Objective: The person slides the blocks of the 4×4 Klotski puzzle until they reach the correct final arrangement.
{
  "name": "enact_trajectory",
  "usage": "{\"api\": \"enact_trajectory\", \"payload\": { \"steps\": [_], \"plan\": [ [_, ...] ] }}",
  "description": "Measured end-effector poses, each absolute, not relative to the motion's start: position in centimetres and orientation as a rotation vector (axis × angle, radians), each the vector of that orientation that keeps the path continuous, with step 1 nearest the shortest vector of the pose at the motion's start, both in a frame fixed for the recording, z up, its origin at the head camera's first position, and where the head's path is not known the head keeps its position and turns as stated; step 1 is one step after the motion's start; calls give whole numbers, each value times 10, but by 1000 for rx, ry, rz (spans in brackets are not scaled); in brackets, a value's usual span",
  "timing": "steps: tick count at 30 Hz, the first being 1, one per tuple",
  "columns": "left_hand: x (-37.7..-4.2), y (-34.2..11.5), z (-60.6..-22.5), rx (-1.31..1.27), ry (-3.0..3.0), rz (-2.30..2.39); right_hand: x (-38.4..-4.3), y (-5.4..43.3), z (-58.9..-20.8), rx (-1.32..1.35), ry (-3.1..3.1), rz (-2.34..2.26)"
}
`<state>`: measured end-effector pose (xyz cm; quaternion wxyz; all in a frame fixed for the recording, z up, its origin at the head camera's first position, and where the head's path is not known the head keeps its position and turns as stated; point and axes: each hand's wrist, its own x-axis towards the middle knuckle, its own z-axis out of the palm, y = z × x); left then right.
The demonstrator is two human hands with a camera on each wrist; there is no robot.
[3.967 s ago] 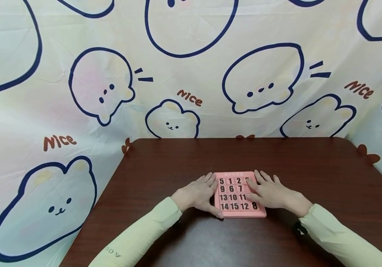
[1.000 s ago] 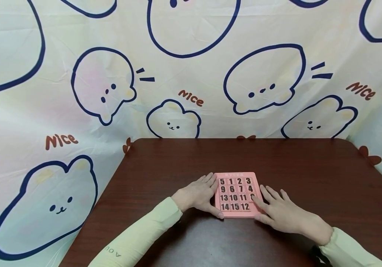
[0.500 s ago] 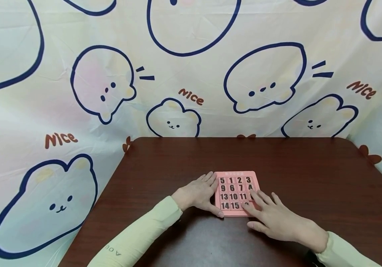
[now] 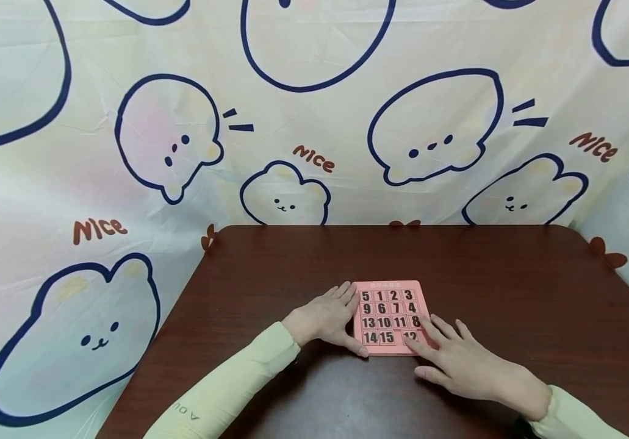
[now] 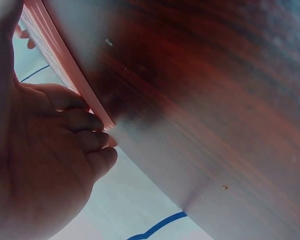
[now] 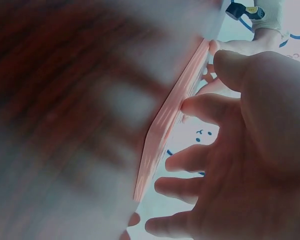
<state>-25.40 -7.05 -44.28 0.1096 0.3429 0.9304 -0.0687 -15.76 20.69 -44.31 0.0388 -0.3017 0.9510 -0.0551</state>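
A pink sliding number puzzle [image 4: 385, 351] lies flat on the table, its tiles printed with black numbers. My left hand [image 4: 327, 317] rests along the puzzle's left side, fingers extended and thumb by the lower left corner. In the left wrist view its fingertips [image 5: 102, 160] are at the puzzle's edge. My right hand [image 4: 468, 369] is at the lower right with fingers spread; its index fingertip touches the 12 tile [image 4: 412, 337] in the bottom row. A gap shows between that tile and the 15 tile [image 4: 386, 337]. Above it sits the 8 tile [image 4: 415, 321].
The dark brown wooden table [image 4: 292, 256] surrounds the puzzle. Behind and beside it hangs a pale cloth [image 4: 347, 122] printed with bear outlines and "Nice". Light green sleeves [image 4: 232, 384] cover both forearms.
The 4 and 8 tiles now show in the right column, and the 8 has moved up from the bottom corner. The 12 tile has slid right. The left hand has stayed in place.
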Motion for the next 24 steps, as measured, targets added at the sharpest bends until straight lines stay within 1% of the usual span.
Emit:
{"api": "enact_trajectory", "payload": {
  "steps": [7,12,24],
  "plan": [
    [-255,-69,-443,999,2722,-191,-157,219,-442,-847,2930,-181],
    [-255,-69,-443,1014,2729,-192,-158,219,-439,-837,2954,-166],
    [-253,-71,-442,1019,2749,-200,-171,184,-436,-1000,2881,-180]
  ]
}}
